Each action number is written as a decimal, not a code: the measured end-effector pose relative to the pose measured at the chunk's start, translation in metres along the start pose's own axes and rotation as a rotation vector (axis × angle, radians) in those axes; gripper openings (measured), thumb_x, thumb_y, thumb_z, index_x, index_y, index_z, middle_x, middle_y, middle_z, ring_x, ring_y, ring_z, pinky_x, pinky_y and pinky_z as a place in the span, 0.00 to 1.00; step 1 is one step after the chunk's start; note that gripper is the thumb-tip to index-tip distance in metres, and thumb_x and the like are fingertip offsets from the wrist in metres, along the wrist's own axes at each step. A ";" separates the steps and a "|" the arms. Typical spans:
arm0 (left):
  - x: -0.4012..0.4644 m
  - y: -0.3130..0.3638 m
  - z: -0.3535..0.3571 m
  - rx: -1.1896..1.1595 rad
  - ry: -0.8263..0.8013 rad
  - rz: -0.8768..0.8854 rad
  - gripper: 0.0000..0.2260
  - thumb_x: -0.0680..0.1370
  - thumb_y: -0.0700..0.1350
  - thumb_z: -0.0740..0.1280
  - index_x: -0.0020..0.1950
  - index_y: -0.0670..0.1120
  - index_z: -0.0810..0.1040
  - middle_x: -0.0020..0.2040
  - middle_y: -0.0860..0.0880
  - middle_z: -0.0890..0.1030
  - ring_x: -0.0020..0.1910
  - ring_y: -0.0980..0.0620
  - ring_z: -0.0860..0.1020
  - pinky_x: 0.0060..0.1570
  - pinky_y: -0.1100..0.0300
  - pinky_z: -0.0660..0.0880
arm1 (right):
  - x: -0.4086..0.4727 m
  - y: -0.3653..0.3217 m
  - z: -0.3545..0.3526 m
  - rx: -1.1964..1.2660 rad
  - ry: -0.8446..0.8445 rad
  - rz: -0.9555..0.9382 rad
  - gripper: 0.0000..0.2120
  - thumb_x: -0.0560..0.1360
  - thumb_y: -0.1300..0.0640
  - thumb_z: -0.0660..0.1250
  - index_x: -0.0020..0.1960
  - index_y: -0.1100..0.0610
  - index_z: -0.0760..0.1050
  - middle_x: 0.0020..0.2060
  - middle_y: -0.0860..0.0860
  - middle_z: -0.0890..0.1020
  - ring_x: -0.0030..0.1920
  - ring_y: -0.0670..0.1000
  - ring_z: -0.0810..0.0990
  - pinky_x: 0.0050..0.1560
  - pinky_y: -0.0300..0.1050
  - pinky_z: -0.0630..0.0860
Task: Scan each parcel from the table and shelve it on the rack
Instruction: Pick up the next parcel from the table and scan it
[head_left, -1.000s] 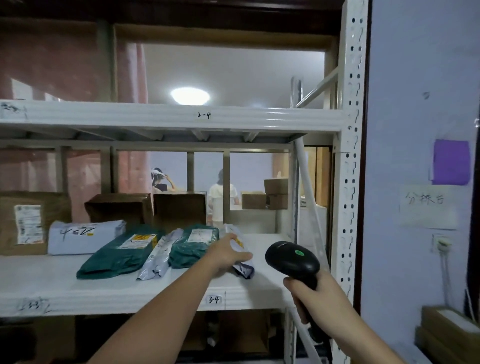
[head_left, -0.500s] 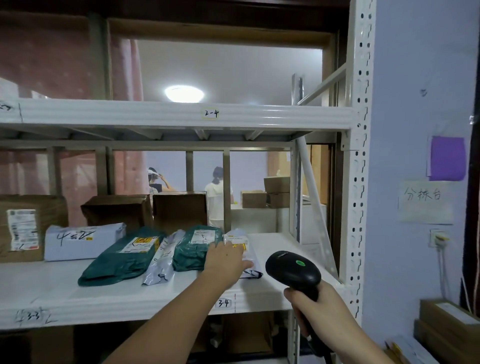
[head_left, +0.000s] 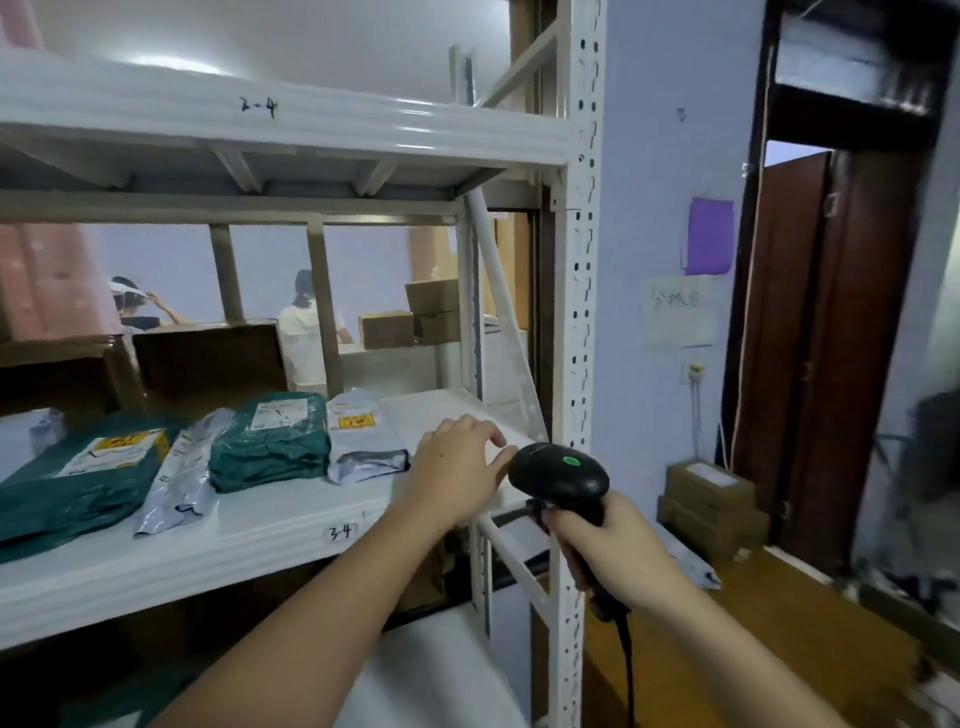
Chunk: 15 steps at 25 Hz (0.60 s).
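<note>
4 parcels on shelf; 1 scanner; 2 hands.

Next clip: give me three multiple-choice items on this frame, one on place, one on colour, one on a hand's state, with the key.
1. Where does the white parcel lie?
A. right of the folded green parcel
B. on the floor
C. on the top shelf

2. The scanner is:
A. white
B. black
C. purple

3. The left hand:
A. grips a parcel
B. holds the scanner
C. holds nothing

Key: 1 A, it lies on the shelf beside the green one; 2 B, black body, green dot; 3 C, fingers loose, parcel released. The right hand grips the scanner.
</note>
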<state>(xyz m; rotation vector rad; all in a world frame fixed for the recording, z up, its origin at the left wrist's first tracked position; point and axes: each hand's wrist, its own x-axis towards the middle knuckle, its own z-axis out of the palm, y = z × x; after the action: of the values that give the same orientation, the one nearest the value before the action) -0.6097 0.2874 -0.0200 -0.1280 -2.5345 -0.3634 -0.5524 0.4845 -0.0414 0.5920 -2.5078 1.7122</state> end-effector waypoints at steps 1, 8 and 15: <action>-0.003 0.013 0.007 -0.051 0.017 0.017 0.11 0.83 0.57 0.64 0.60 0.55 0.81 0.60 0.54 0.80 0.61 0.50 0.75 0.63 0.52 0.73 | -0.007 0.007 -0.008 -0.002 0.031 0.026 0.10 0.78 0.56 0.66 0.46 0.63 0.76 0.25 0.53 0.76 0.26 0.53 0.75 0.30 0.46 0.75; -0.024 0.108 0.107 -0.265 -0.149 0.314 0.10 0.84 0.56 0.63 0.61 0.55 0.80 0.59 0.57 0.79 0.60 0.53 0.75 0.62 0.55 0.74 | -0.078 0.068 -0.081 -0.089 0.272 0.233 0.11 0.78 0.59 0.66 0.37 0.58 0.72 0.23 0.52 0.75 0.23 0.50 0.74 0.28 0.42 0.73; -0.020 0.184 0.228 -0.240 -0.552 0.328 0.27 0.83 0.66 0.57 0.80 0.56 0.67 0.81 0.52 0.67 0.78 0.49 0.66 0.76 0.47 0.66 | -0.129 0.137 -0.153 -0.167 0.458 0.372 0.04 0.75 0.56 0.69 0.44 0.55 0.76 0.25 0.46 0.77 0.28 0.45 0.77 0.32 0.42 0.74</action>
<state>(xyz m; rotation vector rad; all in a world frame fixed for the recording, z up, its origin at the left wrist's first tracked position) -0.6818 0.5288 -0.1710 -0.8262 -2.9196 -0.5579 -0.5059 0.7030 -0.1364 -0.2710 -2.4774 1.4862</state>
